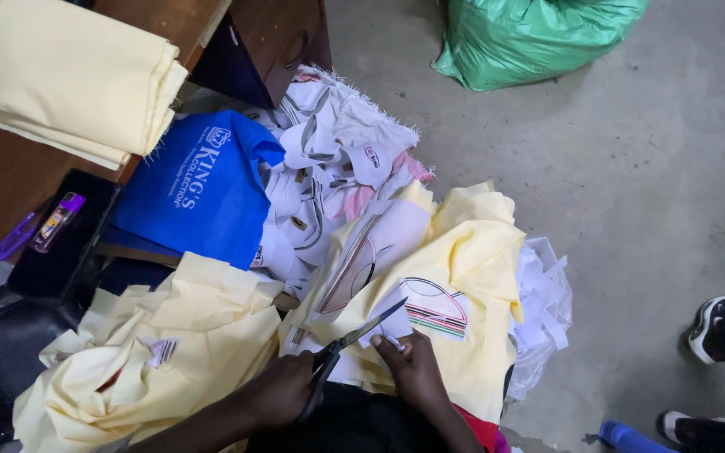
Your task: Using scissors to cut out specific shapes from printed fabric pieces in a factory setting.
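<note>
Near the bottom edge of the view, both hands work close together over a heap of yellow cloth that lies on the grey floor. The left hand comes in from the lower left with the forearm sloping upward; its fingers are closed through the handles of the scissors. The blades are parted and point up and to the right, toward a white patch with a curved outline and coloured stripes. The right hand is just beside the left one, with the wrist bent down; its fingertips pinch the lower edge of a white piece next to the blade tips. I cannot tell if the blades touch this piece.

More yellow cloth is bunched at the lower left, beside the left forearm. Behind the hands, white cut scraps are piled against a blue bag. Folded yellow fabric rests on a wooden counter at the upper left. A green sack stands on the floor at the top, well apart from the hands. Two shoes of another person are at the right edge.
</note>
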